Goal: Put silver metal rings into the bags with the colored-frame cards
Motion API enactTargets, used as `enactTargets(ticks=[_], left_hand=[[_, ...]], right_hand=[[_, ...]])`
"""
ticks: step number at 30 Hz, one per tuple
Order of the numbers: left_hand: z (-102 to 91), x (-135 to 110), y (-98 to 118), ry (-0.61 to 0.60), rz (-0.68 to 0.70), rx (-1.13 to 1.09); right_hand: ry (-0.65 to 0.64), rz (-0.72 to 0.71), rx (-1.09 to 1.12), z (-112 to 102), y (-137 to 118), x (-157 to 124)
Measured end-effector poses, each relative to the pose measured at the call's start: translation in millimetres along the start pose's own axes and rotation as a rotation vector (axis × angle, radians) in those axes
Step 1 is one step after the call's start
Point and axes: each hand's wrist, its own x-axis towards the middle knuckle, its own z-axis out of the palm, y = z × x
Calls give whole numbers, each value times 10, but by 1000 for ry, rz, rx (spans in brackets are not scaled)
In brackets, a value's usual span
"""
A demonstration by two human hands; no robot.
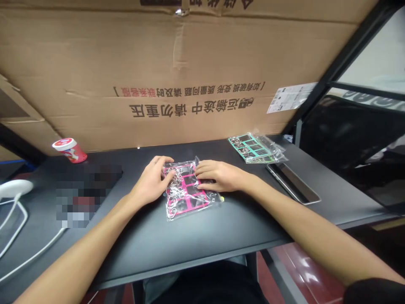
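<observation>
While the pink packet (pixel 190 192) lies flat at mid-tabletop (pixel 152 240), clear crinkly film over square-windowed panels and curled silver rings (pixel 174 192), both hands rest on it half-open, left hand (pixel 152 181) on its left edge, thumb on film, right hand (pixel 220 174) with loosely bent fingers over the right edge. Beyond: similar teal packet (pixel 255 147), glossy flat phone (pixel 293 183), round red tub (pixel 73 153) with white-rimmed lid, creased brown cardboard (pixel 190 50) behind.

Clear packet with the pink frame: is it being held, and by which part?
The left hand touches the clear packet at its upper left edge, the right hand at its upper right edge; whether they grip or merely press cannot be told.
</observation>
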Motion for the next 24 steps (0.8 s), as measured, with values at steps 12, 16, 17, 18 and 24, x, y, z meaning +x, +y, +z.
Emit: enactTargets(ticks=[12, 16, 17, 18, 24], left_hand=[[4, 56, -47, 85, -52, -497], [-16, 72, -70, 122, -44, -565], [-15, 73, -84, 120, -45, -525], [-12, 71, -99, 119, -35, -453], [-27, 17, -75, 118, 222, 65]], right_hand=[[-16, 112, 154, 31, 47, -59], [69, 74, 104, 101, 55, -61], [82, 74, 105, 115, 54, -59], [85, 75, 110, 125, 52, -56], [35, 120, 123, 103, 32, -37]])
